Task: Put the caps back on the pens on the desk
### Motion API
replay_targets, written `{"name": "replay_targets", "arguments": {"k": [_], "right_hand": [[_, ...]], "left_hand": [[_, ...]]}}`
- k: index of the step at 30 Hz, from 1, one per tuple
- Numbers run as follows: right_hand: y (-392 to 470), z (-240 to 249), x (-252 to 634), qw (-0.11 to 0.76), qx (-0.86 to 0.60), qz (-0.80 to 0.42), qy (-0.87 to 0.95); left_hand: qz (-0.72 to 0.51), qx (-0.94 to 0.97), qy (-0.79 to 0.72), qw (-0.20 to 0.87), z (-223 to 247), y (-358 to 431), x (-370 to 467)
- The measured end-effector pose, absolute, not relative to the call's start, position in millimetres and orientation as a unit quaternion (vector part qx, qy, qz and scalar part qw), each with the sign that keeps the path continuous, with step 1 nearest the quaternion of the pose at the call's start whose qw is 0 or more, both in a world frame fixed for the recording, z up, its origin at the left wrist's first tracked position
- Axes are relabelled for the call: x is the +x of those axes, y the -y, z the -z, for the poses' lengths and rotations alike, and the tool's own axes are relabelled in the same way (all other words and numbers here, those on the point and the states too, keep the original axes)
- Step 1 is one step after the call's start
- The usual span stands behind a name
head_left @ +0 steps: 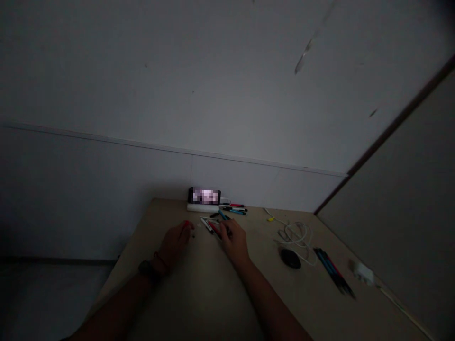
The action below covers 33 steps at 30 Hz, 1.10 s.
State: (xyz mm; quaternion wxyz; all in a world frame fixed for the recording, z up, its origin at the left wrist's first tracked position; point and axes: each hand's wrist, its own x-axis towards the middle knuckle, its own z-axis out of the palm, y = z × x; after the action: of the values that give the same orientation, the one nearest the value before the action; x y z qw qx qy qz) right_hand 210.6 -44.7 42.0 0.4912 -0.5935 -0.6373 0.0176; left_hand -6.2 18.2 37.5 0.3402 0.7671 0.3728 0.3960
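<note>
My left hand [175, 240], with a dark watch and a red band at its wrist, is closed around a small red piece [186, 223], perhaps part of a pen. My right hand [235, 240] has its fingers curled together at the near end of a loose group of pens; what they grip, if anything, is hidden. Beside its fingertips lie a red pen [214, 229] and a white pen [206, 225]. A blue pen [222, 214] lies just beyond them. Tiny dark bits [194, 235] are on the tabletop by my left fingers.
A phone [204, 196] showing a blurred screen stands on a white block [202, 208] against the wall. More pens [234, 210] lie beside it. To the right are a coiled white cable [296, 234], a black mouse [290, 258], a row of pens [333, 271] and a white adapter [363, 273].
</note>
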Motion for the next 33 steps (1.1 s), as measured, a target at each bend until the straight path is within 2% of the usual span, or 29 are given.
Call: {"name": "replay_targets", "arguments": {"k": [4, 11, 16, 33], "right_hand": [[39.2, -36.3, 227.5, 0.459, -0.656, 0.001, 0.6], [34.6, -26.3, 232.7, 0.354, -0.713, 0.019, 0.605], [34.0, -21.3, 234.0, 0.301, -0.732, 0.002, 0.611], [31.1, -16.8, 236.7, 0.285, -0.753, 0.0, 0.593]], "left_hand": [[-0.437, 0.732, -0.398, 0.339, -36.4, -21.4, -6.4], [-0.476, 0.688, -0.444, 0.322, -38.8, -24.1, -4.5], [-0.488, 0.657, -0.452, 0.354, -37.1, -23.3, -6.1], [-0.458, 0.69, -0.408, 0.384, -31.5, -22.8, -4.6]]}}
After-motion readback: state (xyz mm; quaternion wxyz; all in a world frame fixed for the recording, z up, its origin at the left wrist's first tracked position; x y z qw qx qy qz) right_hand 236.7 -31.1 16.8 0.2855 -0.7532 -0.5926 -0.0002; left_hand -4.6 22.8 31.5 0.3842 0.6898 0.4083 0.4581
